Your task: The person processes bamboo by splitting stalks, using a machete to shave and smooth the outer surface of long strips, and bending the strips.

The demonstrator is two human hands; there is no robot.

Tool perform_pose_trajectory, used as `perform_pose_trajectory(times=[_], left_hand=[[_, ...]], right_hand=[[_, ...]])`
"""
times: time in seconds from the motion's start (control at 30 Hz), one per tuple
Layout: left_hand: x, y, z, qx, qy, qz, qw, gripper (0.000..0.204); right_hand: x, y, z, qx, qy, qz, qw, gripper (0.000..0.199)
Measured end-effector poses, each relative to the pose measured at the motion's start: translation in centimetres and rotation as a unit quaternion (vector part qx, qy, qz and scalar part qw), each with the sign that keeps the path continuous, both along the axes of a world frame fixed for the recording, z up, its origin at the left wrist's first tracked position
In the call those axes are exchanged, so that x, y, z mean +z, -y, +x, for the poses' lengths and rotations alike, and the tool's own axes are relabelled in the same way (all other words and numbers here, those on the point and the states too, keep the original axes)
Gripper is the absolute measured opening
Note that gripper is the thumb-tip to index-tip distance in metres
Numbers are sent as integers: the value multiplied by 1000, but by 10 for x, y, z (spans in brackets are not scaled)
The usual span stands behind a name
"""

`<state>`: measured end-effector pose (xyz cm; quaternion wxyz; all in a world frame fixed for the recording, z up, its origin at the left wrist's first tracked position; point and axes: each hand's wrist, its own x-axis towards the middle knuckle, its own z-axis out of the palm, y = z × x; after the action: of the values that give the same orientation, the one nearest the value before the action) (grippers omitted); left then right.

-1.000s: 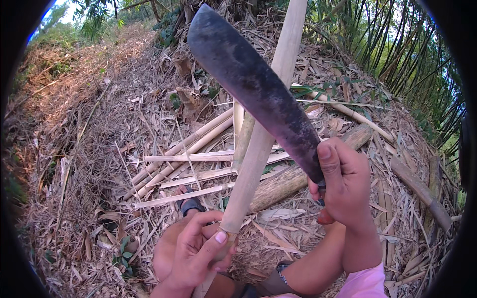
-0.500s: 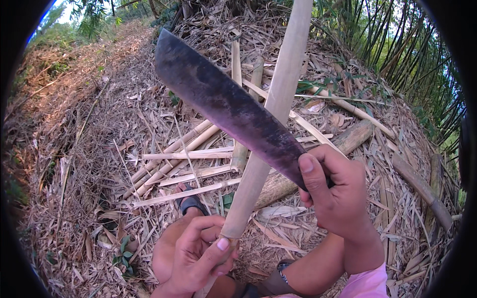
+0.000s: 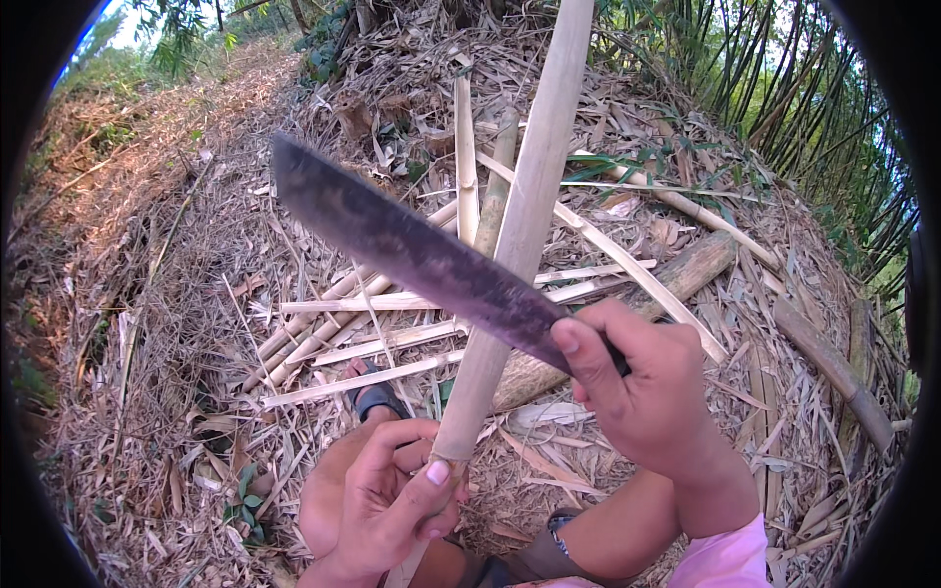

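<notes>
My left hand [image 3: 397,500] is closed round the lower part of a long pale bamboo strip [image 3: 529,206], which slants up and away past the top of the view. In my right hand [image 3: 642,392] is a machete [image 3: 412,250] with a broad dark blade, gripped near the blade's base with the thumb on its flat side. The blade lies slantwise across the strip, its tip pointing to the upper left. It hides part of the strip; whether the two touch I cannot tell. The machete's handle is mostly hidden by my hand.
Several split bamboo pieces [image 3: 392,338] lie crossed on the leaf-littered ground ahead. A thicker bamboo pole [image 3: 691,269] rests behind my right hand. My sandalled foot [image 3: 377,392] is beside the split pieces. Green bamboo stems [image 3: 794,108] stand at the far right.
The machete has moved down and left along the strip with my right hand, its blade now slightly blurred. The strip's upper end has swung a little left; my left hand keeps its hold.
</notes>
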<state>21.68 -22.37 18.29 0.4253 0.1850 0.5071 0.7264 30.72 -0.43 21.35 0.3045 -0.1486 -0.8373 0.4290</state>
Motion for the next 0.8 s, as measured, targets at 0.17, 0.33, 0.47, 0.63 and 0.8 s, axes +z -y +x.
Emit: perform_pose_trajectory(times=[0.17,0.33,0.47,0.63,0.8], left_hand=[[-1,1,1,5,3,-7,1000,31],[-5,2,0,4,3,-6,1000,32],[-5,1,1,8,4,-11,1000,32],[-7,-1,1,1,12,-7,1000,32],[-5,-2,1,0,1,-21,1000,31]], right_hand=[[-2,-2,-2,-10,-2,2,1000,25],[5,-2,-4,-43,46,-63,996,26],[-1,-2,-4,-7,28,-9,1000,27],[-6,-5,-6,-3,13,23,1000,31],[-1,-4,-9,-31,39,-32,998,27]])
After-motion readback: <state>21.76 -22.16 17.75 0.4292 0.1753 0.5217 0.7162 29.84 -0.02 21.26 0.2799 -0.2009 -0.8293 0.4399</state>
